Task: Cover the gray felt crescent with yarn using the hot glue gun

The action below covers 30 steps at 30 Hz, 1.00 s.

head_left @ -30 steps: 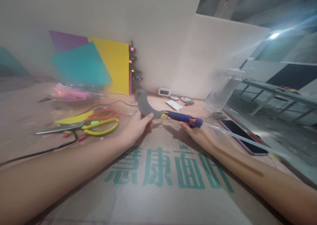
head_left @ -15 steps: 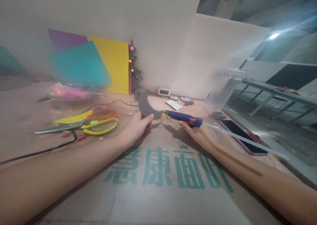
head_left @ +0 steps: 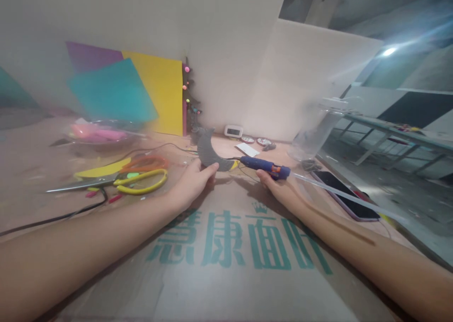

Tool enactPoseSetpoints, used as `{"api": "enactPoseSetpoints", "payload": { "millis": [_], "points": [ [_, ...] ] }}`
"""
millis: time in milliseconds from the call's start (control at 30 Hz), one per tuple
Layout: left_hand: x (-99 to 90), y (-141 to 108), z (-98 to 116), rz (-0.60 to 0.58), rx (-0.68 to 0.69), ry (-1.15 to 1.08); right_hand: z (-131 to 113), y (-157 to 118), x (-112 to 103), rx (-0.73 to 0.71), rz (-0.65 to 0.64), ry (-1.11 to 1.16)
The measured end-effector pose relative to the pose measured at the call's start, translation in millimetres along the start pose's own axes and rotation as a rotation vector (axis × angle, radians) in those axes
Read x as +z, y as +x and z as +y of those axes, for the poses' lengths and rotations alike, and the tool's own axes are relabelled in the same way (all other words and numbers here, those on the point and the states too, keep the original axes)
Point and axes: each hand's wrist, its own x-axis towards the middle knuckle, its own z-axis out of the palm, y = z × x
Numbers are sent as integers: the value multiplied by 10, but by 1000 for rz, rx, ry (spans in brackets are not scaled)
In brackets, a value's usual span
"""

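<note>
Under the left hand [head_left: 198,180] and the right hand [head_left: 274,184] is a big board [head_left: 212,289]. Past the left hand, blue paper [head_left: 113,93] stands up. Scissors [head_left: 159,172] lie left of that hand. Out to the right of the right hand is a phone [head_left: 348,197]. The right hand is curled around a glue gun [head_left: 256,164]. The left hand pinches a grey curve [head_left: 208,154], which pokes toward the gun. A little clock [head_left: 233,131] sits past both hands. The curve's yellow end [head_left: 234,165] is by the gun's tip; I can't tell if they touch. It looks like the lining-up step, and the next move calls for a still left hand and a gentle right one.
</note>
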Motion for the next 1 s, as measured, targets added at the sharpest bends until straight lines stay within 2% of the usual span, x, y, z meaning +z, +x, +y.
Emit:
{"api": "enactPoseSetpoints", "payload": {
  "millis": [100,233,367,533,600,667,733,1000],
  "points": [
    [22,-23,53,25,-66,-71,-26,26,-26,37,-23,-18],
    [43,-65,121,41,-138,-202,-89,41,-86,3,4,58],
    [37,-66,122,35,-111,-210,-59,139,-199,4,85,143],
    [3,-21,71,-10,-35,-119,296,411,-355,23,164,104],
    [-4,-12,63,-22,-15,-57,498,507,-386,105,194,27],
    [-5,-12,67,-33,9,-28,682,571,-396,239,167,-90],
    [-1,-16,75,-43,21,-22,827,602,-392,295,166,-140],
    [-27,1,14,-59,67,62,1107,647,-342,246,157,-183]
  ]
}}
